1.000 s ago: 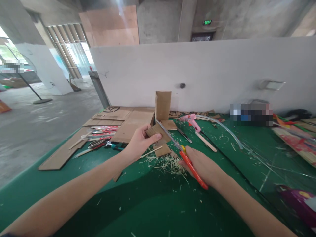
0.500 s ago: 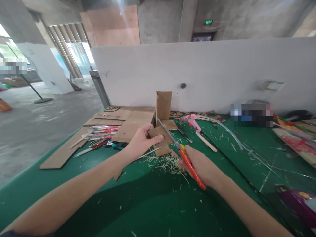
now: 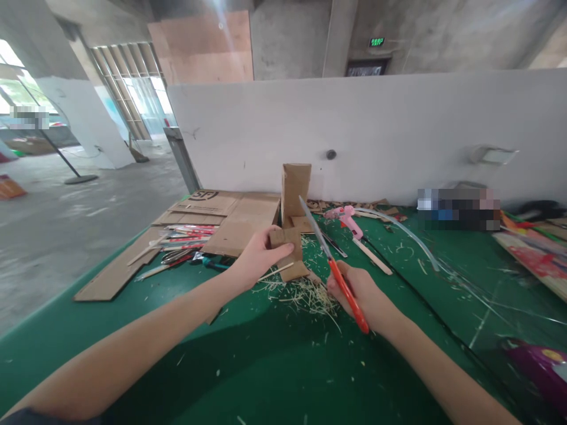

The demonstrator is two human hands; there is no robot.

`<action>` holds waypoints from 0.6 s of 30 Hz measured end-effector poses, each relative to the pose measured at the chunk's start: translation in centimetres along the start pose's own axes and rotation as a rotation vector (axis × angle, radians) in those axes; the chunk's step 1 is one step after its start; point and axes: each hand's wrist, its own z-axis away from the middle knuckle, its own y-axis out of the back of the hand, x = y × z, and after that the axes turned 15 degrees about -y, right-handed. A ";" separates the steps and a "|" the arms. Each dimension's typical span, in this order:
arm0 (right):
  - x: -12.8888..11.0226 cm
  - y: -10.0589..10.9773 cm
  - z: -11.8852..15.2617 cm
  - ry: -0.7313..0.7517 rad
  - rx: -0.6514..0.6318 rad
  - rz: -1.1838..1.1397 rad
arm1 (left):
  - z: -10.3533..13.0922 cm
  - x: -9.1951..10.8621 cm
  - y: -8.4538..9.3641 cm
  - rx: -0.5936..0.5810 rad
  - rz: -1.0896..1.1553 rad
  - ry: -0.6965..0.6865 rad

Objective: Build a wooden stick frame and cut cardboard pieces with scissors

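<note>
My left hand (image 3: pixel 261 257) pinches a small cardboard piece (image 3: pixel 287 239), thumb on its face. Red-handled scissors (image 3: pixel 348 295) are in my right hand (image 3: pixel 361 289), their blades pointing up and away, apart from the cardboard piece. Behind the piece an upright folded cardboard part (image 3: pixel 296 188) stands near the wall. Below my hands lie another cardboard scrap (image 3: pixel 295 271) and a heap of thin pale shavings (image 3: pixel 314 296) on the green table (image 3: pixel 266 366).
At left are cardboard sheets (image 3: pixel 241 221) and packaged tools (image 3: pixel 186 239). A pink glue gun (image 3: pixel 349 221), its black cable and a clear tube (image 3: pixel 407 231) lie right of centre. A white wall (image 3: pixel 248 130) rises behind the table.
The scissors have moved right, away from the cardboard piece, and point more steeply up. The piece in my left hand has turned slightly and sits more upright.
</note>
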 end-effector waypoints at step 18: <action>1.1 2.8 -0.1 0.076 -0.127 0.085 | -0.3 0.3 0.2 -0.061 0.117 0.049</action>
